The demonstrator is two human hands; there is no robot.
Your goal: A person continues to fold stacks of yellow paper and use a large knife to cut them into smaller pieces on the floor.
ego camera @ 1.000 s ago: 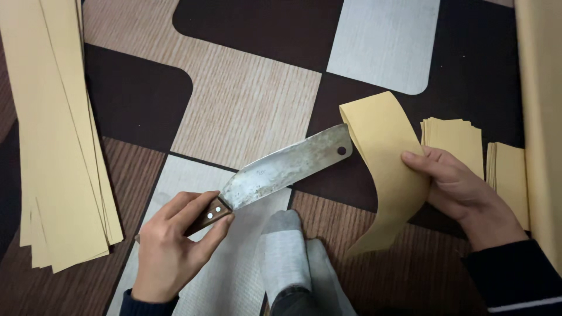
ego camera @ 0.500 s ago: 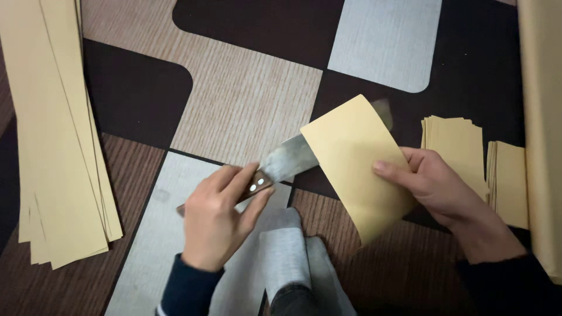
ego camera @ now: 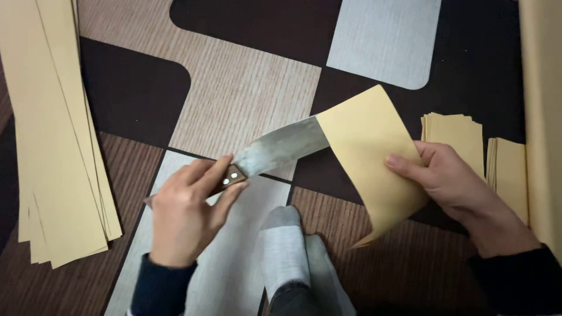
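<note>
While the folded sheet of yellow paper [ego camera: 374, 152] is pinched between thumb and fingers of the right hand [ego camera: 448, 178], the large knife [ego camera: 275, 153] is gripped at its wooden handle by the left hand [ego camera: 184, 213], whose fingers are closed around it. The blade is seen to run up and to the right from that handle, and its tip is hidden behind the near edge of the sheet, apparently inside the fold; whether steel touches paper there cannot be told. The sheet thus lies to the right of the left hand, along the line of the blade's long axis, and is held upright and curved above the patterned floor mat [ego camera: 246, 93]. Just beyond the right hand, two small stacks of cut paper pieces [ego camera: 453, 131] are laid side by side on the mat. At the far left, a pile of long paper strips [ego camera: 52, 158] is spread lengthwise. A foot in a grey sock [ego camera: 287, 246] rests between the two forearms.
</note>
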